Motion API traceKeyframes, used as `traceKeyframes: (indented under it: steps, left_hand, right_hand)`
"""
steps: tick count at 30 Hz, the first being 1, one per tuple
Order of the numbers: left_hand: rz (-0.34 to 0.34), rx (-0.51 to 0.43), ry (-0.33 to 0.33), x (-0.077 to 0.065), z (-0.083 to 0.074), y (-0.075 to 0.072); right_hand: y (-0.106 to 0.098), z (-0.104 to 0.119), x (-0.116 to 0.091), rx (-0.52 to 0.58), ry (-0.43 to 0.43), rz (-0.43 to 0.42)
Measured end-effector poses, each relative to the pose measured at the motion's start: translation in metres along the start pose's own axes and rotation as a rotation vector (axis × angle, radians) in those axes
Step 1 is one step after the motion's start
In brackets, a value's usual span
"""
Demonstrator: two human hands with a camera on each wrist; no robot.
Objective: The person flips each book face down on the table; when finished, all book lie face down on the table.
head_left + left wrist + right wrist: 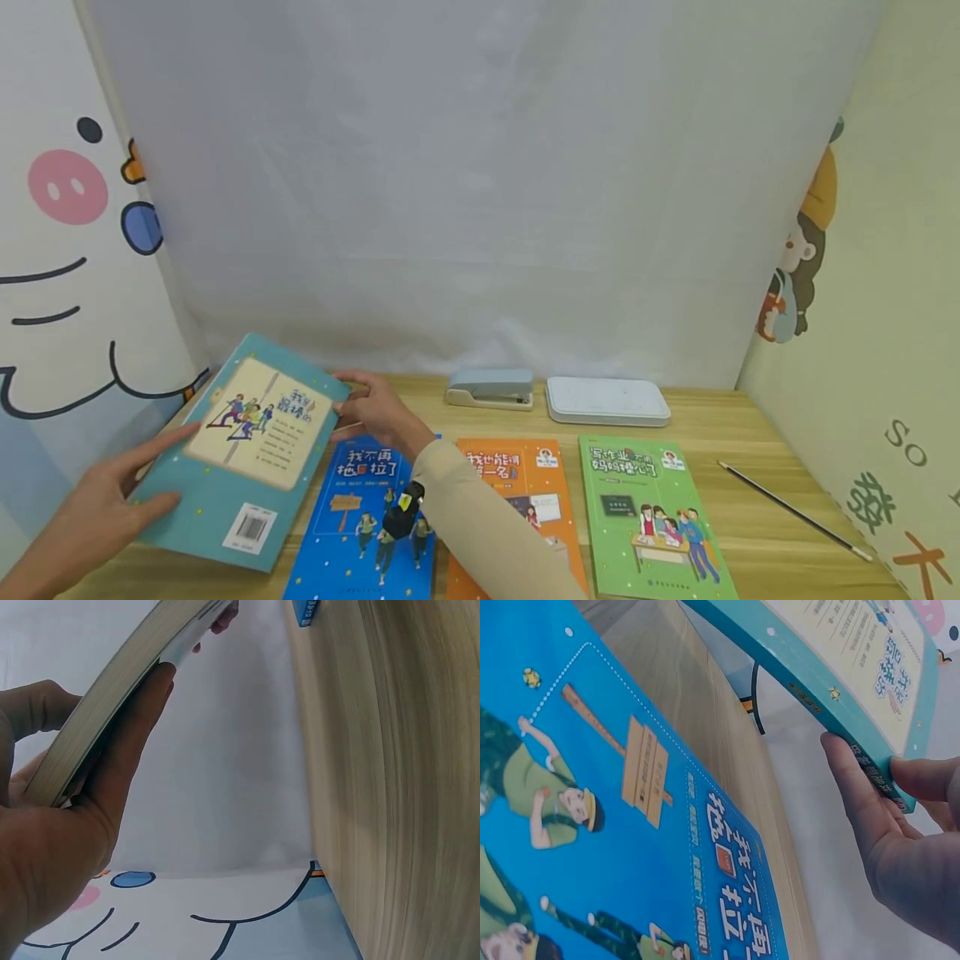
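Observation:
A teal book [217, 467] is held up off the table at the left of the head view, tilted, its back cover with a barcode facing me. My left hand [105, 504] grips its left edge, thumb on the cover; in the left wrist view the fingers [131, 742] lie under it and the page edges show. My right hand [378, 408] pinches the upper right corner by the spine, as the right wrist view shows with the thumb [922, 778] on the cover. Below the right forearm lies a blue book [352, 517], partly covered by the sleeve.
An orange book [551, 475], partly behind the right sleeve, and a green book [652, 517] lie in a row on the wooden table [765, 517]. Behind them are a stapler [491, 389] and a white case [607, 402]. A pencil [795, 510] lies at the right.

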State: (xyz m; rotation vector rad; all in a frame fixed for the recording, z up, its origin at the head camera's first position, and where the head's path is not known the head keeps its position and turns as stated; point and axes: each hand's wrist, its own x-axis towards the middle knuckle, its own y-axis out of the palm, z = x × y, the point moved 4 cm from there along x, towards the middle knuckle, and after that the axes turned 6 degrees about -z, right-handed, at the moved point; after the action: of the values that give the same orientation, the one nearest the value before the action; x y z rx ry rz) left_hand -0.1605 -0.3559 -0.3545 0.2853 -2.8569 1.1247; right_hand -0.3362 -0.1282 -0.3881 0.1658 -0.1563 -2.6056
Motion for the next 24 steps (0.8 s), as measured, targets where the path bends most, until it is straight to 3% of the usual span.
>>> traceKeyframes:
  steps: [5, 12, 24]
  left_hand:
    - [0.030, -0.071, -0.062, 0.000, 0.008, 0.000]
    - [0.047, 0.029, -0.072, 0.004, 0.019, -0.001]
    - [0.094, -0.094, -0.226, 0.008, 0.046, 0.003]
  right_hand:
    - [0.001, 0.000, 0.001, -0.013, 0.005, -0.010]
    - [0.002, -0.002, 0.003, -0.025, -0.004, 0.020]
    - [0.007, -0.004, 0.003, -0.039, 0.005, 0.033]
